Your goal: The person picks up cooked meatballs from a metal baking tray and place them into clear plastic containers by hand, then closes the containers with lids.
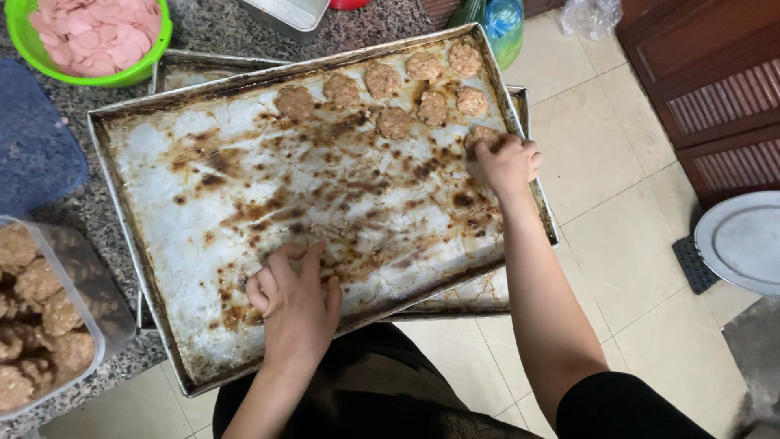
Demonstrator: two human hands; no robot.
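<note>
1. Head view looks straight down on a big, stained metal baking tray point(244, 195) lying slantwise on a speckled stone tabletop point(203, 28), with its near end jutting out past the tabletop's front edge over a tiled floor point(601, 179).
2. A second tray point(175, 69) sits underneath it, showing at the far left corner and along the right side.
3. The right hand point(508, 162) is down at the tray's right rim, fingers curled onto a brown meat patty point(479, 136); the hand covers most of it, so I cannot tell whether it grips or only presses.
4. That patty lies on the tray bed just inside the right rim, nearest of the cluster.
5. The other patties point(382, 80) sit in two rough rows along the tray's far edge, close to its far right corner, each apart from the next.
6. The left hand point(294, 302) rests on the tray near its front edge, palm down, fingers loosely bent and spread, with nothing in it.
7. The rest of the tray bed is bare metal with burnt brown marks.
8. At the tabletop's left edge stands a clear plastic tub point(106, 313) full of more brown patties.
9. Behind it lies a blue lid point(36, 142), and at the far left corner a green bowl point(158, 45) holds pink meat slices point(93, 32).
10. On the floor to the right is a round grey lid point(743, 240), below a dark wooden cabinet point(715, 81).
</note>
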